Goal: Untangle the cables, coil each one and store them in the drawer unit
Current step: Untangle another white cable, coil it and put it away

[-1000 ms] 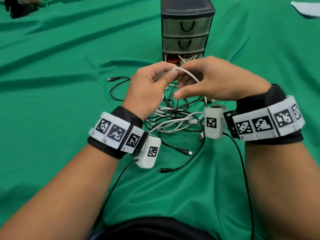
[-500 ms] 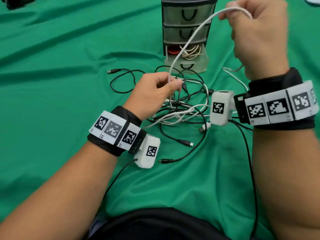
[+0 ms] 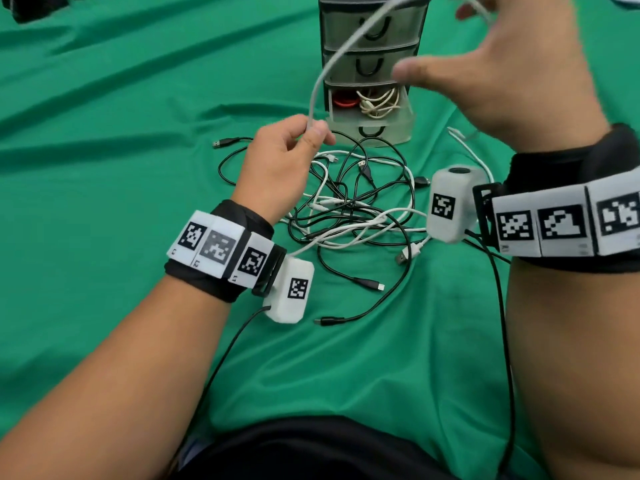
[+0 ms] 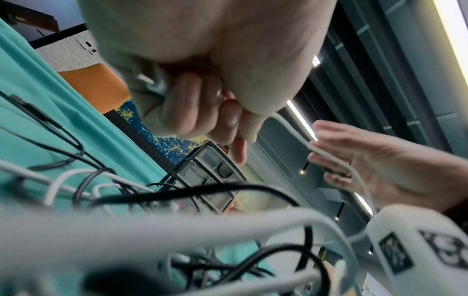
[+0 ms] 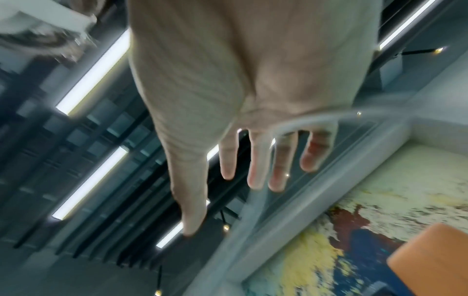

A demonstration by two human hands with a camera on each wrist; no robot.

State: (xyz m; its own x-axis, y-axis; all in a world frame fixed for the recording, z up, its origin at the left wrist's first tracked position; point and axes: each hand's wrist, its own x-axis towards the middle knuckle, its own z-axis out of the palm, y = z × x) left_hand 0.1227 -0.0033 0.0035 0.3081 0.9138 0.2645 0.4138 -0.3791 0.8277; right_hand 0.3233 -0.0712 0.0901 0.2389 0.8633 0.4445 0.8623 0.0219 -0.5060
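Note:
A pale grey-white cable (image 3: pixel 332 60) arcs up from my left hand (image 3: pixel 313 131), which pinches its lower part between thumb and forefinger above the tangle (image 3: pixel 360 209) of black and white cables on the green cloth. My right hand (image 3: pixel 502 64) is raised in front of the drawer unit (image 3: pixel 372 60) with fingers spread and straight. The cable (image 5: pixel 303 122) lies loosely across the base of the right hand's fingers (image 5: pixel 255 160). The left wrist view shows the same cable (image 4: pixel 329 158) draped over the right hand (image 4: pixel 367 166). The bottom drawer (image 3: pixel 370 129) stands pulled out.
The pulled-out drawer holds a red coil (image 3: pixel 346 100) and a coiled white cable (image 3: pixel 379 102); the two drawers above are pushed in. A black USB plug (image 3: pixel 218 143) lies left of the tangle. Wrist-camera leads (image 3: pixel 498 306) trail toward my body. Green cloth (image 3: pixel 104 168) covers the table.
My right hand has let go its grip on the cable and spread its fingers, still held high; the cable now only lies across it. My left hand keeps its pinch in place.

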